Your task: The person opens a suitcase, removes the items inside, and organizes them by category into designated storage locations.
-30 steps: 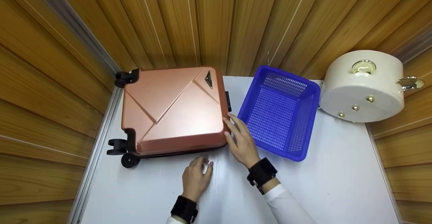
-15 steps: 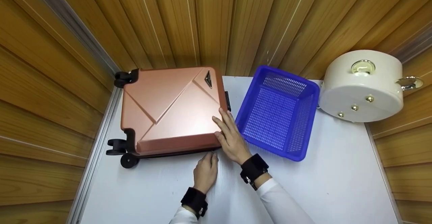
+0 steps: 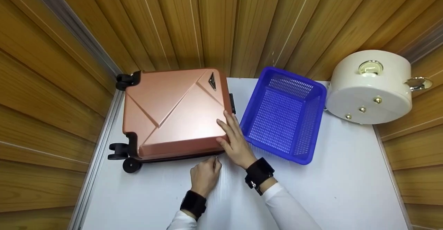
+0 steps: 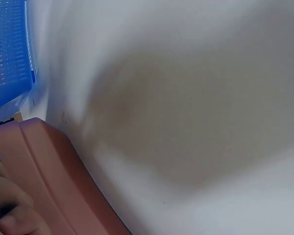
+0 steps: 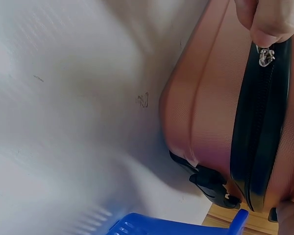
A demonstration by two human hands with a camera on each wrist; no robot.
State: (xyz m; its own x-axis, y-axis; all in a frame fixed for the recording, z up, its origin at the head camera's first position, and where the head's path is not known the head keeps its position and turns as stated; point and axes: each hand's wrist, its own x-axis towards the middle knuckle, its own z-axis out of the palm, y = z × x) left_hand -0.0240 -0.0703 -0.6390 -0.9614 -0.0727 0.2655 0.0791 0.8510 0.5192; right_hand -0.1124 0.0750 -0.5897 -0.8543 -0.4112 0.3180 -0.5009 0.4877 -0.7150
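Observation:
A rose-pink hard-shell suitcase [image 3: 187,115] lies flat on the white surface, its black wheels to the left. At its front side my left hand [image 3: 205,175] pinches a metal zipper pull [image 5: 266,57]. In the right wrist view, the pull sits on the black zipper band [image 5: 258,117]. The left hand's curled fingers [image 4: 14,208] show at the lower left of the left wrist view. My right hand [image 3: 238,146] rests with fairly straight, spread fingers on the suitcase's near right corner; its fingertips touch the top shell.
A blue plastic basket [image 3: 250,143] stands just right of the suitcase, close to the right hand. Beyond it, a cream pot with gold handles [image 3: 372,88] lies tipped on its side. Wood-panelled walls [image 3: 221,25] enclose the back and sides.
My left hand has come up to the suitcase's front side, taken hold of the zipper pull and shifted slightly left. My right hand has slid left, farther onto the top corner.

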